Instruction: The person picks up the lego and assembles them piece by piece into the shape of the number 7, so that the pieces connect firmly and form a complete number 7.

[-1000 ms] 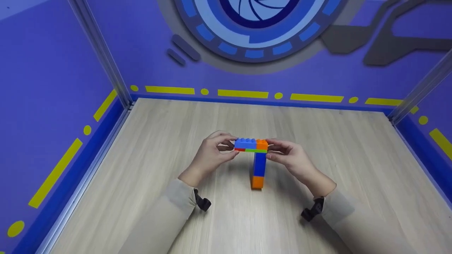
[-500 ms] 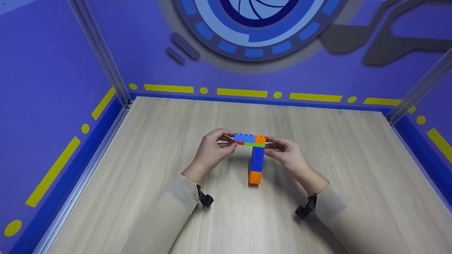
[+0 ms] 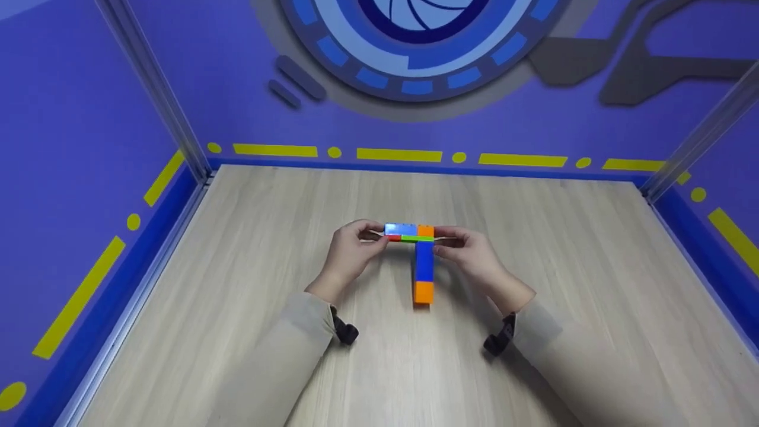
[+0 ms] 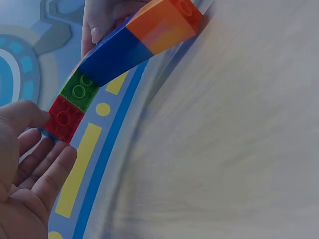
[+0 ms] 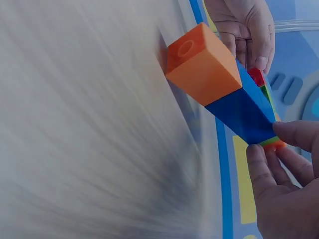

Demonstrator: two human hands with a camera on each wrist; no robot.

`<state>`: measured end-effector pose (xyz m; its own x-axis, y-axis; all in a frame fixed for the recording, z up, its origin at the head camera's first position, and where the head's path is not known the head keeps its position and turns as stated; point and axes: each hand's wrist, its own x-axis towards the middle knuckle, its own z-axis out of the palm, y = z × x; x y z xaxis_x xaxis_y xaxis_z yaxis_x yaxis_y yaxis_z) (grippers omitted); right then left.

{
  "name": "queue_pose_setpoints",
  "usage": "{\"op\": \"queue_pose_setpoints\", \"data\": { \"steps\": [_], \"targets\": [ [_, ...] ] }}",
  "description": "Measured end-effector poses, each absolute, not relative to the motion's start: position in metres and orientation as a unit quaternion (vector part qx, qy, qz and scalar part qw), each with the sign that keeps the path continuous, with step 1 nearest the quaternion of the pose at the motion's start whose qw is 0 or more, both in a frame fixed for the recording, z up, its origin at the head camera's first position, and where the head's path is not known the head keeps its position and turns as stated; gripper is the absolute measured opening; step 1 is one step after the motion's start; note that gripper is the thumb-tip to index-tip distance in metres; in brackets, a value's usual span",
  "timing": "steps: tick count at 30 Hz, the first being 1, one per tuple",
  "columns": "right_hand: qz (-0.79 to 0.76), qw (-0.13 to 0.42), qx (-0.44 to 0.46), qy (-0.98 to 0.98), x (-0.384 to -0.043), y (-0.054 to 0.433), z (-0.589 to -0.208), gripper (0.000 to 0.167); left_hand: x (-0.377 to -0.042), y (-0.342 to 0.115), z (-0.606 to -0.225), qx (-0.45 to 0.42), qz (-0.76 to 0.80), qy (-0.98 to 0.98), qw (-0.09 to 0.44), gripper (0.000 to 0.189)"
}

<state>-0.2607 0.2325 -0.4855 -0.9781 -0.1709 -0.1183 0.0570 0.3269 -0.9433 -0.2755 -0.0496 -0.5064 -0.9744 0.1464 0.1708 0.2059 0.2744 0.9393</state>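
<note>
Both hands hold one built piece of toy building bricks. Its upper bar has a light blue brick (image 3: 401, 229) beside an orange brick (image 3: 426, 231). Below these run a red brick (image 4: 65, 117) and a green brick (image 4: 79, 90). From the bar's right end a dark blue brick (image 3: 424, 261) leads down to a second orange brick (image 5: 212, 69), whose underside shows in both wrist views. My left hand (image 3: 353, 252) pinches the bar's left end at the red and light blue bricks. My right hand (image 3: 474, 252) pinches the opposite end, thumb against the dark blue brick.
A wood-grain table (image 3: 284, 207) spreads beneath the hands. Purple-blue panels with yellow dashes enclose it at the back wall (image 3: 249, 118) and both sides, joined by metal corner posts (image 3: 157, 89). A black strap (image 3: 345, 331) hangs at each sleeve cuff.
Both hands have moved the brick piece slightly away from the body. It has tilted, so its top studs show less and its front faces more. Both grips stay the same.
</note>
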Motion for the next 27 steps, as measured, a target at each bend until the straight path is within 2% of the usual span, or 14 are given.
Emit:
{"op": "queue_pose_setpoints", "data": {
  "steps": [19, 27],
  "targets": [
    [-0.555, 0.14, -0.014, 0.82, -0.273, 0.232, -0.49, 0.052, -0.291, -0.04, -0.511, -0.08, -0.533, -0.842, 0.019, 0.021],
    [-0.529, 0.166, -0.013, 0.832, -0.276, 0.233, -0.49, 0.053, -0.291, -0.038, -0.514, -0.062, -0.535, -0.842, -0.002, 0.019]
  ]
}}
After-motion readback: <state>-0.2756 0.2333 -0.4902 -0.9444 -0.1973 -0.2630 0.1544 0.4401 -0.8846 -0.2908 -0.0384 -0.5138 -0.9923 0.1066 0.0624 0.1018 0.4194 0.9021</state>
